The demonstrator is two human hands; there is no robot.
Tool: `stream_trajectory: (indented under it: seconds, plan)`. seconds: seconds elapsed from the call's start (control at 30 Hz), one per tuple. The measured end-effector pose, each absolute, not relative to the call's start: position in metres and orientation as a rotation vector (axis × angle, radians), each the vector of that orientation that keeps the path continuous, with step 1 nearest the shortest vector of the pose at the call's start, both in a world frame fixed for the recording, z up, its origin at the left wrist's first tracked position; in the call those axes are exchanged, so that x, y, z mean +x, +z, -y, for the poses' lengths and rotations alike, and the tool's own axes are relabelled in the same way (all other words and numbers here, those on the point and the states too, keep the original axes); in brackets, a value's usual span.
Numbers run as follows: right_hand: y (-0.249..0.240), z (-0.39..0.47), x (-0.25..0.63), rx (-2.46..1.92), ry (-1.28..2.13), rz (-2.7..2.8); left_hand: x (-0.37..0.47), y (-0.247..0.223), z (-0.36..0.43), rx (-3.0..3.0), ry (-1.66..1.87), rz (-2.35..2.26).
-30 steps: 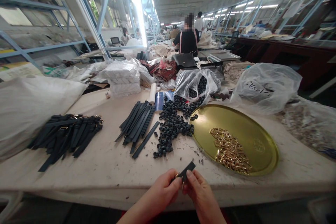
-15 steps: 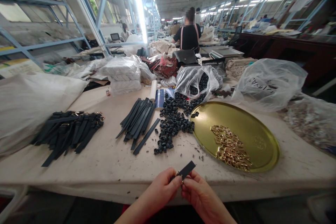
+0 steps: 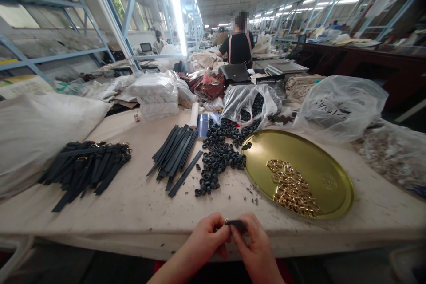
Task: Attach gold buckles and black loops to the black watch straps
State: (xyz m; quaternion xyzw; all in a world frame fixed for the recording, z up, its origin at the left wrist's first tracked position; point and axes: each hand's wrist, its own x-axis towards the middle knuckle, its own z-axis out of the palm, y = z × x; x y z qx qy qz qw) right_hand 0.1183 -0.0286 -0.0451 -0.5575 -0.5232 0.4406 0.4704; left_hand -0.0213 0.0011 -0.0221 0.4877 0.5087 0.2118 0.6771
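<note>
At the table's front edge, my left hand [image 3: 213, 233] pinches the end of a black strap [image 3: 238, 225] where a small gold buckle [image 3: 226, 221] shows. My right hand [image 3: 251, 235] is closed around the strap just beside it, and the two hands nearly touch. Fingers cover most of the strap. Beyond them lie a pile of flat black straps [image 3: 175, 151] and a heap of small black loops [image 3: 216, 159]. Gold buckles [image 3: 293, 188] are heaped on an oval gold tray [image 3: 339, 186] to the right.
Black straps fitted with gold buckles [image 3: 89, 164] are piled at the left, by a large white sack [image 3: 43, 128]. A plastic bag [image 3: 249, 102] of loops and another clear bag [image 3: 342, 106] stand behind. Farther back, a person in black [image 3: 238, 46] faces away.
The strap has turned from pointing up and right to lying nearly level, mostly hidden by my fingers. My right hand has risen and closed over it; my left hand stays almost in place.
</note>
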Motion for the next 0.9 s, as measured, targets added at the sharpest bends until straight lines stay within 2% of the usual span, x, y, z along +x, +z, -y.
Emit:
stream_trajectory:
  seconds: [0.1, 0.27, 0.43, 0.5, 0.57, 0.63, 0.77, 0.9]
  plan:
    - [-0.047, 0.025, 0.122, -1.353, 0.953, 1.448, -0.022, -0.02, 0.0, 1.14, 0.494, -1.216]
    - [-0.04, 0.012, 0.119, -1.352, 1.241, 1.295, -0.026, -0.016, -0.009, 1.301, 0.511, -1.246]
    - [-0.032, -0.015, 0.134, -1.265, 1.346, 1.606, -0.026, -0.024, -0.019, 1.172, 0.629, -1.165]
    - [-0.03, -0.039, 0.147, -1.401, 1.179, 1.783, -0.025, -0.026, -0.021, 1.217, 0.625, -1.112]
    - [-0.028, -0.067, 0.158, -1.625, 0.761, 1.835, -0.022, -0.028, -0.024, 1.257, 0.598, -1.136]
    - [-0.028, -0.094, 0.163, -1.724, 0.544, 1.83, -0.02, -0.03, -0.026, 1.238, 0.603, -1.205]
    - [-0.033, -0.118, 0.152, -1.797, 0.348, 1.888, -0.018, -0.036, -0.032, 1.203, 0.613, -1.256]
    - [-0.041, -0.109, 0.139, -1.767, 0.334, 1.971, -0.025, -0.043, -0.036, 1.239, 0.588, -1.285]
